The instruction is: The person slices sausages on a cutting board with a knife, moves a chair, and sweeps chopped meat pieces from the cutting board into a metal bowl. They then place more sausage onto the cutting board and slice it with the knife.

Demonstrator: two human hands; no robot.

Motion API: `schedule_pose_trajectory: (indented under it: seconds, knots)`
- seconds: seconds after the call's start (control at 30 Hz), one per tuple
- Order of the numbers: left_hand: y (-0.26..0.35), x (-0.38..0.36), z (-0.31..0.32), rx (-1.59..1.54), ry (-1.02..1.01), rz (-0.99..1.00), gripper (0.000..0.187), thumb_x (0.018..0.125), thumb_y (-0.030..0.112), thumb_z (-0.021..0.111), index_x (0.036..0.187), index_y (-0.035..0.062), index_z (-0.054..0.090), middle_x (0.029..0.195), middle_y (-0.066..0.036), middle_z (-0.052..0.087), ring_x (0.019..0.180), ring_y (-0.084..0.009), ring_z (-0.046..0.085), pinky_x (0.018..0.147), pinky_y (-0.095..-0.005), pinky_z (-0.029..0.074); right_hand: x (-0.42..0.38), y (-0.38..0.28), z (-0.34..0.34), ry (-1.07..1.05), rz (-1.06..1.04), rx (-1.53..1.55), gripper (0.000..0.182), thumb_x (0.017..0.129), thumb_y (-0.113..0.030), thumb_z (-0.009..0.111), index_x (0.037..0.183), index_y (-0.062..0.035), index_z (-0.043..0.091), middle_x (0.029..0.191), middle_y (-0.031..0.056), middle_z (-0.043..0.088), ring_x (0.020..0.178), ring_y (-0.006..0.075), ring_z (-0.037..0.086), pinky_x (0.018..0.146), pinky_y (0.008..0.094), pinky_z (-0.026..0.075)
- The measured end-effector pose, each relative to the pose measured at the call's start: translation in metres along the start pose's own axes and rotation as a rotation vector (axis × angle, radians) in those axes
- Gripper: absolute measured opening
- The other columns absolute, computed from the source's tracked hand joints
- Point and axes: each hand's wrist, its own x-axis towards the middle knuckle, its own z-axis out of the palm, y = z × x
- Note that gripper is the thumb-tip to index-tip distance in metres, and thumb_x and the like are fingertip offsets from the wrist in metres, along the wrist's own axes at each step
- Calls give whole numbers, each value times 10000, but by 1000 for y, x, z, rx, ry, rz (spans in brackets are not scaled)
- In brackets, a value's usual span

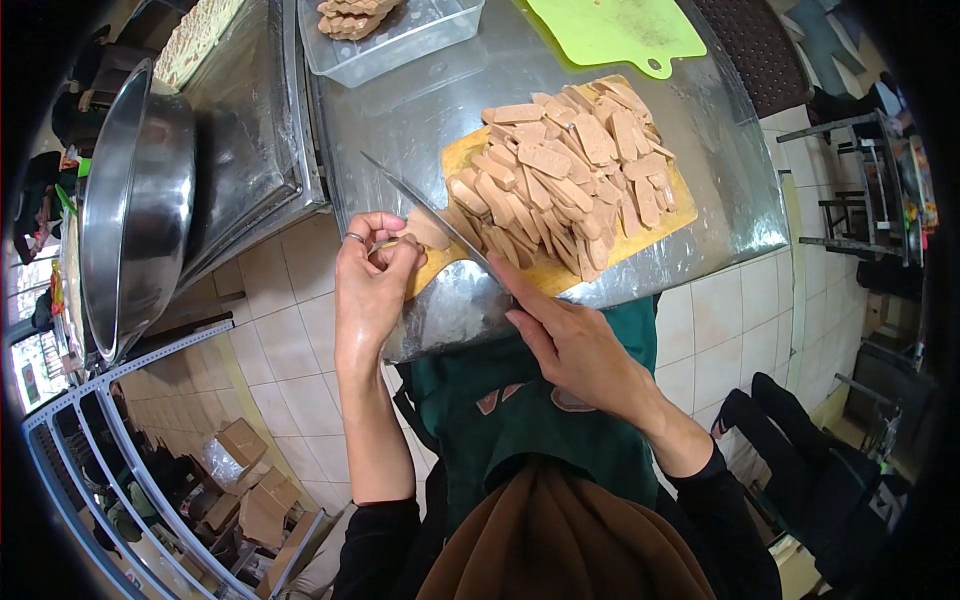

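Note:
My right hand (583, 352) grips a long-bladed knife (425, 200), index finger stretched forward along it and the handle hidden in the palm. The blade points to the far left, across the narrow end of a yellow cutting board (683, 197). My left hand (378, 262), a ring on one finger, is closed with its fingertips on a light-brown, sausage-like piece (427, 230) just left of the blade. To the right of the knife, a large heap of light-brown oblong slices (570, 170) covers most of the board.
A clear plastic container (405, 50) with wavy-edged brown pieces (352, 18) stands at the back of the metal table (735, 200). A green cutting board (620, 30) lies back right. At left is a large steel bowl (135, 210). Another person's dark-clothed legs (785, 430) show at right.

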Motion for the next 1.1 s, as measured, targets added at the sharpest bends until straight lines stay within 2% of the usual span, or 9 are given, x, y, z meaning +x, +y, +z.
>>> schedule_pose_trajectory:
  seconds: [0.1,0.17,0.3,0.4,0.67,0.8,0.9,1.0,1.1]
  knots:
    - [-2,1,0,33,3,-13,136,918,37,598,1038,-7,550,908,-57,600,763,-94,608,733,-222,514,-5,-2,1,-4,-28,40,583,954,-71,526,1490,-162,315,1236,219,594,990,427,614,837,444,507]
    - [-2,0,1,20,12,-12,131,924,46,594,1034,-17,565,886,-53,602,754,-91,601,730,-222,508,-9,3,5,30,-59,-2,582,961,-98,517,1493,-161,288,989,221,637,819,426,627,714,474,502]
    - [-3,1,-5,14,-11,-52,155,917,20,584,1056,-48,569,925,-73,604,766,-79,622,729,-218,526,-16,-3,-8,-24,60,24,589,966,-112,517,1498,-174,274,805,203,649,697,419,628,636,481,498]
    - [-4,-2,-10,-32,-38,-74,149,915,21,592,1045,-52,585,903,-58,607,753,-69,615,741,-215,530,-19,-17,-25,-125,183,47,613,958,-103,533,1506,-182,268,771,191,638,680,407,626,620,465,498]
    - [-1,-16,-19,-22,-71,-139,133,939,61,601,1035,-30,600,821,-31,622,711,-77,599,703,-208,500,-31,-12,-27,-87,74,5,613,942,-90,562,1495,-186,315,759,170,635,665,388,628,607,452,496]
    - [-3,-17,-19,17,-61,-123,132,942,61,598,1030,-38,599,829,-29,622,707,-77,598,706,-210,500,-29,-19,-26,-176,168,-23,600,933,-72,562,1479,-216,359,1071,180,670,799,408,638,733,421,517]
    - [-1,-19,-20,63,-34,-114,130,941,56,592,1021,-47,600,832,-35,621,705,-73,596,708,-211,499,-28,-10,-20,-127,64,-67,572,945,-130,568,1468,-243,368,733,148,635,635,368,625,595,452,500]
    - [-2,-17,-23,63,-58,-111,126,929,34,581,1012,-59,601,833,-46,622,712,-69,597,710,-217,499,-22,-16,-28,-226,136,-126,599,926,-88,585,1472,-224,380,810,161,648,674,363,618,642,420,494]
    - [-5,-12,-27,56,-105,-73,118,921,10,567,1011,-58,598,827,-42,621,719,-71,597,702,-220,502,-18,-18,-33,-236,120,-207,589,926,-89,585,1467,-226,393,690,141,587,612,354,587,600,424,472]
